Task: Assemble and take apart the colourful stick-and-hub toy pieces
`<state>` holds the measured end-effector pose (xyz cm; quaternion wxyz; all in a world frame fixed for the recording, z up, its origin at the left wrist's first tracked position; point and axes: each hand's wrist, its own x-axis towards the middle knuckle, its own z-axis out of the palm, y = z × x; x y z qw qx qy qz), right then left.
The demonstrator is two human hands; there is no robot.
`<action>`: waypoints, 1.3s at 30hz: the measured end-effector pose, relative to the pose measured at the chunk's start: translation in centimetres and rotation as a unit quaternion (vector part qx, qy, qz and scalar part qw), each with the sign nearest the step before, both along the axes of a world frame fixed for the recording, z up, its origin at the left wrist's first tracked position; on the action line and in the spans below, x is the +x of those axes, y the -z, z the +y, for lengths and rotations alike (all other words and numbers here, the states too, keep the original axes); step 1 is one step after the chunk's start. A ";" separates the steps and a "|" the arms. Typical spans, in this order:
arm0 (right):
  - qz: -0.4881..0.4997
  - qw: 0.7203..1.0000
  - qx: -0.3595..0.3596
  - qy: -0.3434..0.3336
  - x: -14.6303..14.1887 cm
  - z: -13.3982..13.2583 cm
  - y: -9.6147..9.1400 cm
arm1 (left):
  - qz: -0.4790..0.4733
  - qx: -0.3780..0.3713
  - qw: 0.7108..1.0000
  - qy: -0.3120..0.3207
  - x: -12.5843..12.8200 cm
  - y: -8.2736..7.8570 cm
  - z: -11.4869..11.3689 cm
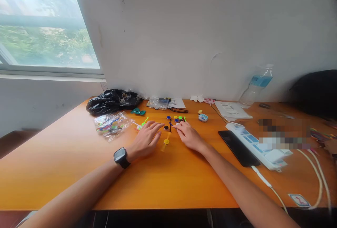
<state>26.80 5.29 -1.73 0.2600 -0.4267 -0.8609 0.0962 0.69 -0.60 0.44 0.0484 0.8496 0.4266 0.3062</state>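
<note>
My left hand lies flat on the orange table, fingers stretched out and holding nothing; a black smartwatch is on its wrist. My right hand rests beside it with fingers curled, fingertips touching a small dark piece among several small coloured plastic parts. A yellow plastic piece lies on the table between the two hands. A green stick part lies just beyond my left fingertips.
A clear bag of coloured parts and a black plastic bag sit at the left. A black phone, a white power strip, papers and a water bottle are at the right, with cables.
</note>
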 end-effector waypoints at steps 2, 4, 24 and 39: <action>-0.011 1.000 0.019 -0.009 0.0 0.1 0.0 | 0.019 -0.024 0.999 0.022 -0.2 0.1 0.3; -0.024 0.999 0.032 -0.013 -0.1 0.2 0.0 | 0.032 -0.050 0.998 0.038 -0.3 0.2 0.7; -0.022 0.998 0.051 -0.023 0.1 0.8 -0.1 | 0.056 -0.017 0.998 -0.037 -1.4 -1.1 2.4; -0.028 0.998 0.039 -0.035 0.9 1.2 -0.4 | 0.068 0.003 0.998 -0.011 -1.6 -0.1 2.2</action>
